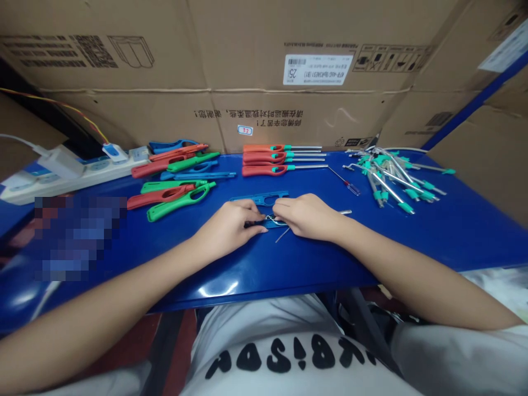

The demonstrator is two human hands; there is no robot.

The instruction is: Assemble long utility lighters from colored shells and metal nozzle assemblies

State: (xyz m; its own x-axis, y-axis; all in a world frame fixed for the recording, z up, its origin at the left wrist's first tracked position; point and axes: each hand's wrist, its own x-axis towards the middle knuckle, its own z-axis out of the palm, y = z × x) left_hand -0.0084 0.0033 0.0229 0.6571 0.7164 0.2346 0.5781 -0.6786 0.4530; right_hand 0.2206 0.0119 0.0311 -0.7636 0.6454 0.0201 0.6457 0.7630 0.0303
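My left hand (231, 225) and my right hand (303, 214) meet at the middle of the blue table (264, 264), fingers pinched together on a small blue lighter part (270, 222) with thin wires. A metal tube (345, 212) sticks out to the right from under my right hand. Just beyond my fingers lies an empty blue handle shell (259, 197).
Red, green and blue handle shells (177, 181) lie at the left. Three orange assembled lighters (280, 159) sit at the back centre, a small screwdriver (344, 181) beside them. A pile of metal tubes with teal ends (391, 176) is at the right. A power strip (74, 170) and cardboard boxes (289, 66) stand behind.
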